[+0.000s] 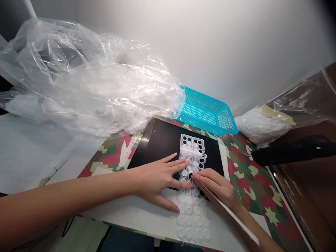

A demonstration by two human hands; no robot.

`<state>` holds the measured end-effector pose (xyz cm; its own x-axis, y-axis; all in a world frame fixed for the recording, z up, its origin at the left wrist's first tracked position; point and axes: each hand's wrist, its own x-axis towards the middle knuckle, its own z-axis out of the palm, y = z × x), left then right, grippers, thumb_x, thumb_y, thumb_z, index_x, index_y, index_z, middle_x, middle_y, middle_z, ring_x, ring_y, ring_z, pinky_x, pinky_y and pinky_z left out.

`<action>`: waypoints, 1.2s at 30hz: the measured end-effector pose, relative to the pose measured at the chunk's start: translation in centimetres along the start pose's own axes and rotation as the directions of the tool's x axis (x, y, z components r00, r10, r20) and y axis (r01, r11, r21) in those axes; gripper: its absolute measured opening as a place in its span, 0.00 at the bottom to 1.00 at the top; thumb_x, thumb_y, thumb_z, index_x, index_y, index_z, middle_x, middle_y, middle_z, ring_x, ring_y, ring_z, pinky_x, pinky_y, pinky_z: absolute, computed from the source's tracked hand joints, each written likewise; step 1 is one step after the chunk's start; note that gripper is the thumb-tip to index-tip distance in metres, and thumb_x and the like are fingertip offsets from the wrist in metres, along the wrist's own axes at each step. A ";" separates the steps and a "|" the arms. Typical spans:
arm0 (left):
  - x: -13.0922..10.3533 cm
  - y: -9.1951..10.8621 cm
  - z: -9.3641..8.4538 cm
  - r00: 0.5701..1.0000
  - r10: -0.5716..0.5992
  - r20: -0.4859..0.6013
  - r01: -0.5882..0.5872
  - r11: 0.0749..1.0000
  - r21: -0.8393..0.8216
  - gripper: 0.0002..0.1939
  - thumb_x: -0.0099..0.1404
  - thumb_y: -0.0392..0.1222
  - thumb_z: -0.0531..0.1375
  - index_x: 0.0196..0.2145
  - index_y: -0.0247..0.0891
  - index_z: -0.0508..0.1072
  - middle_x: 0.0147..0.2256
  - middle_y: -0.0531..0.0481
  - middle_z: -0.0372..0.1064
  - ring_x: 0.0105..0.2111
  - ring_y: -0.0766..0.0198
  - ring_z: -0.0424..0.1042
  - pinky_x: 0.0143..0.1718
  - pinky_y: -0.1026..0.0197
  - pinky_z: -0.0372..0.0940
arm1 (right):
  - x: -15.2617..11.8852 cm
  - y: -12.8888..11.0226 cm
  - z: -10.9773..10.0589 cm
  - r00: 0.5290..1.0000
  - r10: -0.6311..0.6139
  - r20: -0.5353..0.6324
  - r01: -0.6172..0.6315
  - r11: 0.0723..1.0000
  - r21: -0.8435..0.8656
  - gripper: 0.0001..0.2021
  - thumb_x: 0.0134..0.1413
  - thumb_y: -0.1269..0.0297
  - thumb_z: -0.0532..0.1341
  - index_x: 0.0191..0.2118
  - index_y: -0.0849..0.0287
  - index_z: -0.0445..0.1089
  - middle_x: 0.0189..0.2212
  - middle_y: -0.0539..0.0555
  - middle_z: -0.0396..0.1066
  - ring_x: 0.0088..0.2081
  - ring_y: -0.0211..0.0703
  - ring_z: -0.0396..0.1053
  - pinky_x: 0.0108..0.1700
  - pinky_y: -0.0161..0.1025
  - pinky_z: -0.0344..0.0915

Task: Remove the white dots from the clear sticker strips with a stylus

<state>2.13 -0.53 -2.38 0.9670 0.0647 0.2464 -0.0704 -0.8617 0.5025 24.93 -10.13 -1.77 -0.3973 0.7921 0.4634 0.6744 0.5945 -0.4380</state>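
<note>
Left hand [160, 175]: spread flat, holding nothing, presumably steadying my clear plastic round-celled tray [196, 192].
Right hand [219, 186]: pinched over the tray's middle; what it grips, I can't tell.
Tray: frame's lower centre.

Mostly plastic, shiny to matt

Before you, the strip [195, 163] looks like translucent plastic, smooth and faintly glossy. Under it, the black sheet [165, 140] reads matt, with a shinier band [143, 141] along its left edge. Your big bag [105, 84] is thin clear plastic, crinkled and very glossy; the basket [202, 108] is perforated plastic. Your table cover [243, 175] appears smooth, the wall [199, 45] smooth and softly matt.
</note>
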 end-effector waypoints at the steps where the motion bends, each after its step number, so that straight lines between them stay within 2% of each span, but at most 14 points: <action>1: 0.0 0.0 0.0 1.000 -0.002 0.004 0.002 1.000 0.005 0.34 0.59 0.59 0.60 0.59 0.41 0.64 0.65 0.35 0.40 0.65 0.45 0.41 0.64 0.42 0.35 | 0.0 -0.1 -0.1 1.000 0.022 0.011 -0.023 0.999 0.046 0.16 0.55 0.79 0.59 0.46 0.56 0.71 0.32 0.57 0.74 0.32 0.44 0.71 0.32 0.40 0.71; 5: -0.1 0.0 0.1 1.000 -0.010 0.013 0.010 1.000 0.019 0.35 0.59 0.59 0.60 0.60 0.43 0.62 0.66 0.36 0.38 0.65 0.45 0.40 0.63 0.40 0.35 | -1.0 0.1 -0.9 0.984 0.176 0.031 -0.178 0.949 0.260 0.11 0.53 0.79 0.61 0.38 0.56 0.71 0.27 0.53 0.72 0.29 0.41 0.70 0.30 0.38 0.69; 9: -0.1 0.0 0.2 1.000 0.000 0.003 0.000 0.999 0.041 0.33 0.60 0.58 0.58 0.59 0.43 0.62 0.66 0.37 0.38 0.65 0.43 0.43 0.63 0.40 0.35 | -2.7 0.8 -1.6 0.934 0.357 -0.029 -0.326 0.882 0.339 0.08 0.53 0.76 0.62 0.36 0.55 0.71 0.28 0.52 0.71 0.30 0.42 0.70 0.31 0.37 0.67; 14: 0.2 0.1 0.3 0.999 0.045 -0.016 -0.044 0.995 0.092 0.29 0.63 0.58 0.54 0.58 0.40 0.65 0.64 0.35 0.46 0.63 0.45 0.50 0.64 0.41 0.36 | -3.5 1.2 -1.5 0.883 0.467 0.050 -0.447 0.805 0.390 0.03 0.54 0.71 0.63 0.35 0.56 0.71 0.30 0.53 0.72 0.32 0.42 0.71 0.31 0.36 0.67; 17: 0.6 0.3 0.3 0.997 0.076 -0.033 -0.072 0.992 0.106 0.27 0.64 0.57 0.53 0.55 0.39 0.67 0.63 0.37 0.49 0.62 0.45 0.53 0.63 0.43 0.41 | -3.5 1.5 -1.3 0.848 0.526 0.060 -0.494 0.745 0.449 0.01 0.54 0.68 0.63 0.34 0.57 0.71 0.30 0.53 0.72 0.32 0.41 0.70 0.30 0.35 0.67; 21: 1.8 0.5 -0.3 0.991 0.079 -0.108 -0.066 0.991 0.119 0.16 0.67 0.51 0.53 0.43 0.37 0.73 0.56 0.39 0.62 0.58 0.50 0.60 0.60 0.48 0.51 | -2.9 3.0 -1.3 0.798 0.602 0.014 -0.509 0.662 0.551 0.04 0.53 0.64 0.64 0.31 0.57 0.70 0.27 0.50 0.69 0.28 0.37 0.67 0.29 0.32 0.65; 24: 3.1 0.5 -1.5 0.978 -0.050 -0.204 0.069 0.994 0.088 0.10 0.67 0.41 0.52 0.36 0.37 0.71 0.45 0.43 0.70 0.47 0.57 0.69 0.50 0.54 0.61 | -1.8 4.4 -1.4 0.781 0.625 0.001 -0.491 0.613 0.620 0.06 0.53 0.63 0.64 0.29 0.57 0.68 0.24 0.48 0.68 0.26 0.35 0.66 0.28 0.30 0.63; 27: 4.1 0.3 -2.6 0.907 -0.284 -0.310 0.298 0.954 -0.001 0.08 0.67 0.39 0.53 0.34 0.37 0.70 0.36 0.48 0.69 0.37 0.62 0.68 0.39 0.60 0.62 | -0.7 4.8 -1.4 0.777 0.629 -0.035 -0.465 0.610 0.641 0.05 0.56 0.61 0.62 0.34 0.56 0.67 0.21 0.46 0.67 0.21 0.33 0.62 0.23 0.30 0.60; 29: 4.3 0.1 -2.9 0.848 -0.384 -0.364 0.402 0.915 -0.030 0.07 0.67 0.40 0.53 0.34 0.37 0.68 0.34 0.49 0.66 0.34 0.64 0.66 0.36 0.61 0.62 | -0.4 4.3 -1.3 0.785 0.611 -0.099 -0.450 0.673 0.587 0.07 0.62 0.60 0.56 0.38 0.55 0.68 0.18 0.46 0.66 0.19 0.33 0.60 0.21 0.30 0.58; 31: 4.0 0.0 -2.7 0.801 -0.450 -0.396 0.473 0.880 -0.043 0.06 0.67 0.40 0.52 0.34 0.37 0.67 0.33 0.50 0.65 0.33 0.65 0.65 0.33 0.62 0.61 | -0.5 3.4 -1.0 0.835 0.525 -0.164 -0.402 0.786 0.470 0.13 0.65 0.60 0.50 0.36 0.55 0.70 0.18 0.47 0.67 0.20 0.35 0.61 0.23 0.32 0.60; 32: 3.8 -0.1 -2.6 0.782 -0.476 -0.403 0.501 0.864 -0.048 0.07 0.67 0.40 0.52 0.33 0.37 0.66 0.32 0.50 0.64 0.32 0.65 0.65 0.33 0.62 0.61 | -0.7 2.8 -0.8 0.877 0.446 -0.180 -0.349 0.847 0.401 0.15 0.65 0.61 0.49 0.33 0.55 0.70 0.21 0.49 0.69 0.23 0.36 0.64 0.26 0.33 0.63; 34: 3.3 -0.2 -2.2 0.759 -0.511 -0.403 0.539 0.841 -0.050 0.07 0.66 0.40 0.53 0.32 0.37 0.66 0.31 0.51 0.64 0.31 0.66 0.64 0.32 0.63 0.60 | -1.0 1.8 -0.3 0.953 0.282 -0.109 -0.240 0.926 0.291 0.10 0.62 0.64 0.54 0.30 0.55 0.69 0.28 0.51 0.72 0.31 0.39 0.69 0.35 0.36 0.67; 36: 2.9 -0.3 -1.9 0.754 -0.529 -0.390 0.558 0.829 -0.045 0.07 0.66 0.40 0.54 0.31 0.37 0.67 0.30 0.52 0.63 0.31 0.66 0.64 0.31 0.63 0.60 | -1.1 1.3 0.2 0.985 0.170 -0.042 -0.156 0.961 0.227 0.05 0.58 0.69 0.59 0.30 0.55 0.65 0.32 0.51 0.74 0.39 0.42 0.71 0.46 0.41 0.67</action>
<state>4.44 0.86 -0.22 0.6705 0.7009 0.2434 0.4702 -0.6552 0.5913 26.08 -10.20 -2.99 -0.2505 0.8751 0.4140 0.5693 0.4790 -0.6682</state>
